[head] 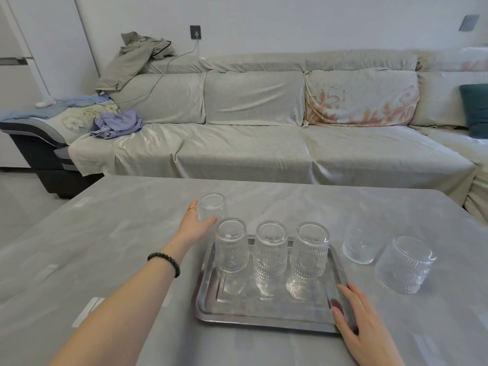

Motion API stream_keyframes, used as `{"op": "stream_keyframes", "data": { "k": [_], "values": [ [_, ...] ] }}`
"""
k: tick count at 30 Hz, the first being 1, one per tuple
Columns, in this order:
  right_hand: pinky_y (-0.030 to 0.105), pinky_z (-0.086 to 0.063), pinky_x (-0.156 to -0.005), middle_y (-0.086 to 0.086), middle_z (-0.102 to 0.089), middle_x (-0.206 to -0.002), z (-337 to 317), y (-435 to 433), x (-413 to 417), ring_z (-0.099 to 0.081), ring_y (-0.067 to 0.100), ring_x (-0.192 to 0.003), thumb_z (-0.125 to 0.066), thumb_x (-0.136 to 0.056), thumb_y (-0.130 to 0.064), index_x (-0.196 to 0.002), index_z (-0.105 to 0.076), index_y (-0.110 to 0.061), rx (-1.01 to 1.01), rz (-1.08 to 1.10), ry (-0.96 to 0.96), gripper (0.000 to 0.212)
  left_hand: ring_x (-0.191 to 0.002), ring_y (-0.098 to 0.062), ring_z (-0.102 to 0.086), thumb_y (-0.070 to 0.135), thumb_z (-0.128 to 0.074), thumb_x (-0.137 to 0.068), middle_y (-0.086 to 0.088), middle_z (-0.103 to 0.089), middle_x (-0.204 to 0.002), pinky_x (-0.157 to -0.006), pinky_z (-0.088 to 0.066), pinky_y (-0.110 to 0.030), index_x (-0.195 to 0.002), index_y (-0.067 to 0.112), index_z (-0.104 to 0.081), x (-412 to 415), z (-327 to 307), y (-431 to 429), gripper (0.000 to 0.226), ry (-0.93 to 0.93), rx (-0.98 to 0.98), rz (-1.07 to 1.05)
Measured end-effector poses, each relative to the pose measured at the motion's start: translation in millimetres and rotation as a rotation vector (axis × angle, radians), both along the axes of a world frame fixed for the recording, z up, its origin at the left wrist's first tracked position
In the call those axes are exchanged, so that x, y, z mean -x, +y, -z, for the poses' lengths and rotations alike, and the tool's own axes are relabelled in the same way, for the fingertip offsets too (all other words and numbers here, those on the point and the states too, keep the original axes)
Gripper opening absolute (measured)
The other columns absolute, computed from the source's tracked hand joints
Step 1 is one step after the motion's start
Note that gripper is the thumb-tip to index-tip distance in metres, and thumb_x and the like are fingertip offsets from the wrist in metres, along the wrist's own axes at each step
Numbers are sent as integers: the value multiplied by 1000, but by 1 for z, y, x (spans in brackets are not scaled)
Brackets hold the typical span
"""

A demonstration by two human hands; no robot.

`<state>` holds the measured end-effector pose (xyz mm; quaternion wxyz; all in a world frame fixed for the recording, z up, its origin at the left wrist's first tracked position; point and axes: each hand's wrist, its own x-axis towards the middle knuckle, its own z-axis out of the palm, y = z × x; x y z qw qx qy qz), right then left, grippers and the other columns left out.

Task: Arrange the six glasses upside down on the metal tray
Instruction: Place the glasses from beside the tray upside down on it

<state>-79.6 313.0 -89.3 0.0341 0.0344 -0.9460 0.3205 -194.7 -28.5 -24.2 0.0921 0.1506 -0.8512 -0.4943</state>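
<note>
A metal tray (266, 317) lies on the table in front of me. Three ribbed glasses stand upside down in a row on its far half: the left glass (231, 245), the middle glass (270, 248) and the right glass (309, 249). Beyond the tray's far left corner a fourth glass (212, 207) stands upright on the table, and my left hand (195, 224) wraps around its left side. Two more glasses stand right of the tray, a nearer-tray glass (361, 241) and an outer glass (404, 264). My right hand (361, 323) rests flat on the tray's near right corner.
The table (105, 247) is covered with a grey cloth. Behind it runs a long covered sofa (264, 143) with a jacket, a striped garment and cushions on it. A charging cable hangs from a wall socket (195, 32).
</note>
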Motion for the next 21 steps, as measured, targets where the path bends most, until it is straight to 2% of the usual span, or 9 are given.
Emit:
{"op": "stream_keyframes", "data": {
  "k": [4,6,7,8,9,11,13,17,21],
  "values": [
    [44,-38,-102,18,-49,-135,2,1,5,-50,35,-120,-69,-76,-14,-118,-55,-7,-26,26,19,45,-140,-26,-23,17,-69,-78,-14,-20,-153,-112,-21,-32,-143,5,-8,29,4,3,91,-5,-53,-7],
    [48,-46,-94,22,-56,-126,-1,-4,3,-58,39,-110,-57,-82,-42,-111,-60,-5,-91,47,62,48,-137,-28,-28,17,-73,-74,-15,-25,-151,-110,-25,-34,-142,6,-10,38,9,4,94,9,-77,-23],
    [50,-49,-87,24,-60,-120,-1,-5,4,-62,41,-102,-40,-82,-60,-106,-63,-2,-101,101,84,67,-134,-29,-33,16,-75,-72,-16,-30,-148,-107,-28,-34,-141,6,-14,41,12,4,93,24,-83,-40],
    [52,-51,-82,26,-63,-114,1,-5,4,-64,42,-96,-26,-79,-70,-102,-65,-1,-76,123,108,82,-129,-30,-38,16,-77,-70,-17,-36,-144,-103,-31,-33,-139,7,-19,44,14,4,90,41,-85,-62],
    [52,-51,-82,26,-63,-113,2,-6,4,-65,42,-94,-27,-80,-68,-101,-65,0,-65,113,124,81,-125,-30,-42,16,-78,-68,-18,-40,-139,-99,-33,-32,-136,7,-24,45,15,4,87,58,-82,-81],
    [48,-46,-93,23,-57,-124,0,-5,5,-59,40,-108,-57,-82,-38,-109,-61,-3,-68,70,98,44,-119,-29,-46,17,-80,-66,-18,-46,-133,-95,-35,-31,-131,7,-30,45,17,2,83,87,-64,-102],
    [43,-37,-103,17,-48,-136,4,-2,6,-50,34,-121,-68,-77,-15,-117,-55,-7,-46,46,38,43,-115,-27,-48,19,-80,-66,-16,-48,-131,-92,-36,-31,-130,9,-32,39,18,-1,81,124,-63,-130],
    [39,-32,-106,13,-42,-141,4,-2,3,-43,31,-127,-64,-80,-16,-123,-50,-12,-28,35,6,45,-98,-16,-47,29,-82,-62,-7,-53,-121,-85,-37,-27,-126,15,-37,15,10,-20,80,207,-70,-223],
    [36,-28,-108,8,-36,-145,5,-1,1,-36,26,-131,-56,-86,-23,-127,-45,-16,-27,17,1,43,-99,-13,-49,39,-83,-56,5,-53,-110,-85,-38,-27,-123,21,-41,-23,2,-42,81,220,-26,-235]
  ]
}}
